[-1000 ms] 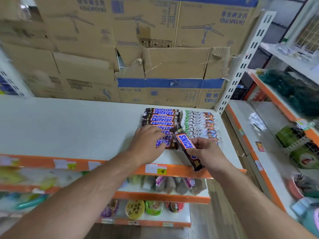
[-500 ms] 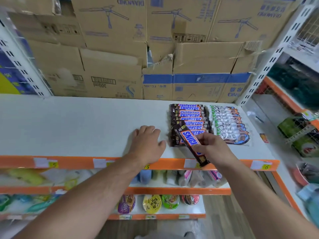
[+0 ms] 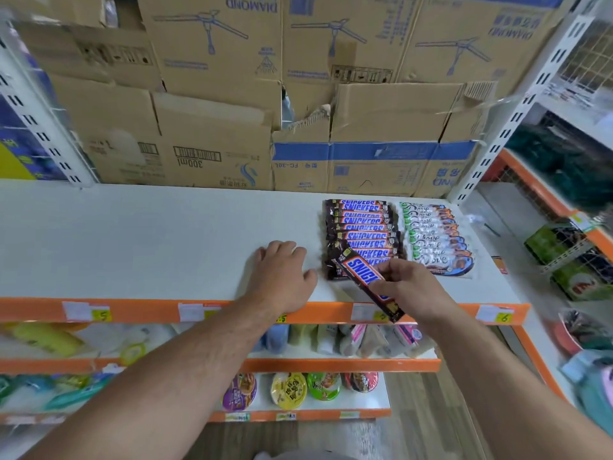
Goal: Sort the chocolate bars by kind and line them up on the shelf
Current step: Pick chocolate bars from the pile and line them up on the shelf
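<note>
On the white shelf (image 3: 149,240) lies a row of several brown Snickers bars (image 3: 361,227), overlapping front to back. To its right runs a row of several white Dove bars (image 3: 434,240). My right hand (image 3: 408,290) pinches one Snickers bar (image 3: 360,275), tilted diagonally over the front end of the Snickers row, its lower end reaching past the orange shelf edge. My left hand (image 3: 282,277) rests flat on the shelf just left of the Snickers row, fingers straight, holding nothing.
Stacked cardboard boxes (image 3: 298,127) stand along the back of the shelf. Lower shelves hold packets (image 3: 365,340) and round cups (image 3: 288,391). A second shelving unit (image 3: 564,260) with green goods stands to the right. Price tags (image 3: 494,315) sit on the orange edge.
My left hand slid off the Snickers row onto the bare shelf beside it. The view shifted, so the bars sit further right. My right hand keeps the tilted bar.
</note>
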